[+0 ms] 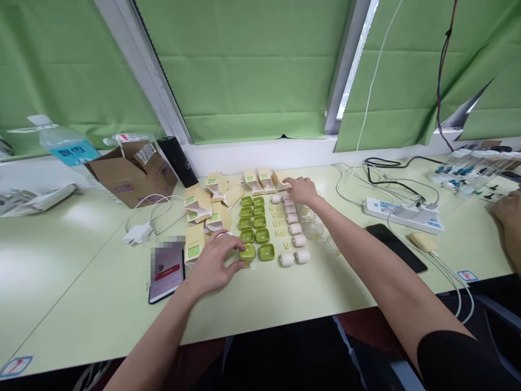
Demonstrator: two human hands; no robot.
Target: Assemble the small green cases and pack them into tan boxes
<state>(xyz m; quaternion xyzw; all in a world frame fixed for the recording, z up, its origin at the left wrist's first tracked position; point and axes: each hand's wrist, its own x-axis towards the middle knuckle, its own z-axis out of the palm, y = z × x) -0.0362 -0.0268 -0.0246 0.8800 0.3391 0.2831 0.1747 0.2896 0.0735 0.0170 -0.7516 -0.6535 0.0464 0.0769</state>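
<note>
My left hand (217, 260) grips a small green square box (247, 252) with clear plastic around its base, between thumb and fingers. My right hand (302, 191) reaches to the back of the group, its fingers closed at the right edge of a beige paper box (279, 180); the thumb is hidden. Several open green trays (267, 251) stand in two columns. Right of them lie small yellow rings (278, 223) and a column of pale pink cylinders (299, 240). Clear plastic covers (313, 230) lie under and beside my right forearm.
More beige boxes (195, 243) stand left and behind. A phone (167, 271) lies at left, near a white charger (138, 233), a cardboard carton (136, 176) and a black bottle (178, 161). At right are a black phone (396, 248), a power strip (402, 214), cables and another person's hand (508, 212).
</note>
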